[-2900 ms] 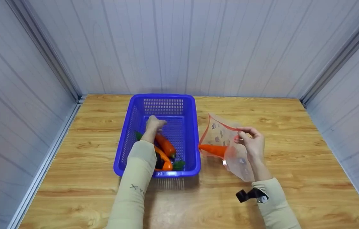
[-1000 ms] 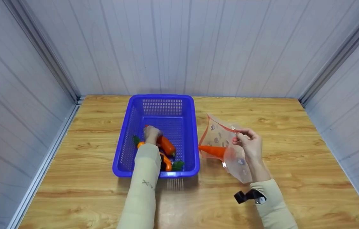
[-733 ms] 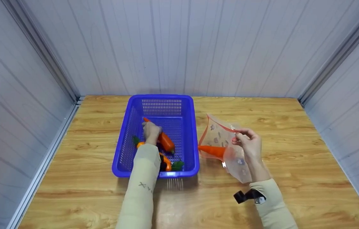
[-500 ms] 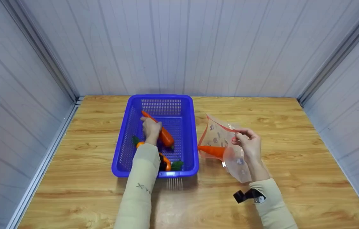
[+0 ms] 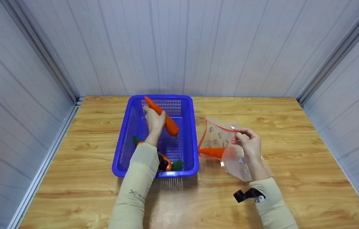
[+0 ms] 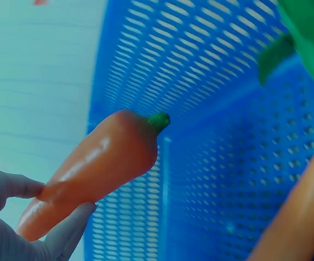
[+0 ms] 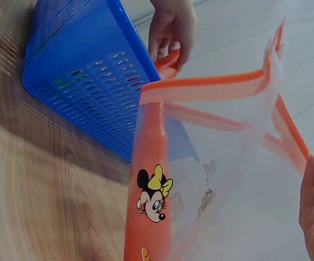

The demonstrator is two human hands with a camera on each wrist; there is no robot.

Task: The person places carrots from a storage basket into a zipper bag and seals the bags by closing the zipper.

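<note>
My left hand [image 5: 155, 120] grips a carrot [image 5: 170, 126] around its middle, raised over the blue basket [image 5: 196, 140]. In the left wrist view the carrot's short green stem [image 6: 159, 120] points toward the basket's inside, and thumb and fingers pinch its narrower end. To the right, my right hand [image 5: 252, 144] pinches the red zip edge of a clear printed bag [image 5: 214, 133], holding its mouth apart. Another carrot [image 5: 212, 153] lies inside that bag, its narrow tip toward the opening. A cartoon mouse print shows on the bag in the right wrist view.
At the basket's near end lie an orange vegetable [image 5: 168, 164] and a green leafy piece [image 5: 177, 165], partly hidden by the left sleeve. Another green bit [image 5: 135, 140] sits by its left wall. Pale panels [image 5: 173, 47] enclose the wooden tabletop [image 5: 281, 127] at back and sides.
My left hand reached down into the basket, took hold of the carrot and lifted it up and away from me. The right hand keeps its pinch on the bag, which shifted slightly.
</note>
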